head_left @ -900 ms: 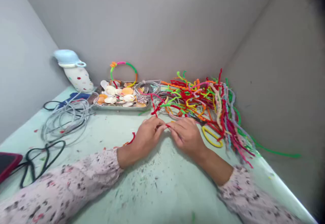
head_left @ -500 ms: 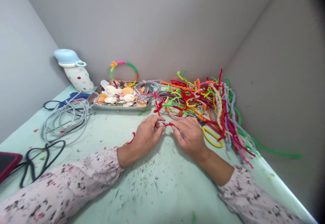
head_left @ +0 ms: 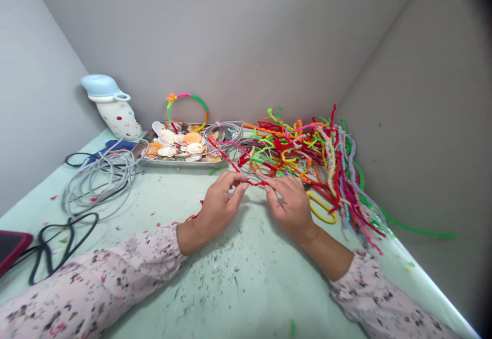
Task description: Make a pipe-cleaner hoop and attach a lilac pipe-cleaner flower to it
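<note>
Between my two hands runs a red pipe cleaner [head_left: 255, 183], held just above the table. My left hand [head_left: 222, 199] pinches it between thumb and fingertips, and a long free length slants up and left from there toward the shell tray. My right hand [head_left: 291, 206] pinches the other end. That end is mostly hidden by the fingers. Under my left wrist, a bit of orange and red fuzzy material [head_left: 189, 218] shows on the table.
A metal tray [head_left: 180, 164] of seashells stands at the back with a multicoloured hoop [head_left: 198, 98]. Right of it lies a heap of pipe cleaners [head_left: 303, 149]. On the left are a bottle [head_left: 118, 118], coiled grey cable [head_left: 102, 182], black cord [head_left: 69, 246] and a red-edged device [head_left: 13, 246].
My hands have moved slightly apart, and more red pipe cleaner shows between them. Its free length has swung from nearly upright to slanting left.
</note>
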Demonstrator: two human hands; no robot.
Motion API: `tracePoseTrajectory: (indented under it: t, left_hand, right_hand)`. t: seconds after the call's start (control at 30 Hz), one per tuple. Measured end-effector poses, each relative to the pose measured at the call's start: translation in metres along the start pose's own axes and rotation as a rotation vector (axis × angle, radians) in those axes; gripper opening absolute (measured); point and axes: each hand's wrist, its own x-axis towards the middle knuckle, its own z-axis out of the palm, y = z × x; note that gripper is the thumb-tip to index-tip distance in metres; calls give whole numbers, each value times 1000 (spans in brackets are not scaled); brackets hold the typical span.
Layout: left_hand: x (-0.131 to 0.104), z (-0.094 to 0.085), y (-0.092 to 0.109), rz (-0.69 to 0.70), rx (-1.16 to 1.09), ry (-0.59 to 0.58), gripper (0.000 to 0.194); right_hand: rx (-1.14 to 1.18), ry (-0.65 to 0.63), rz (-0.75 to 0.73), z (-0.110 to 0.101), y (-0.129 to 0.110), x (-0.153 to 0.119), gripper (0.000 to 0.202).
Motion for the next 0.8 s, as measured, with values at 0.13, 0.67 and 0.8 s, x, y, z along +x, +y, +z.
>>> tracePoseTrajectory:
  t: [0.13,0.67,0.8]
  left_hand:
    - [0,0,1,-1,-55,38,12]
    - [6,4,1,-412,-562,-153,34]
    - [7,2,1,-408,-631,-257,25]
  right_hand:
    - [4,17,16,1,0,1,17]
    - [57,13,30,-1,-1,1,16]
    - [102,-7,0,-1,-2,0,17]
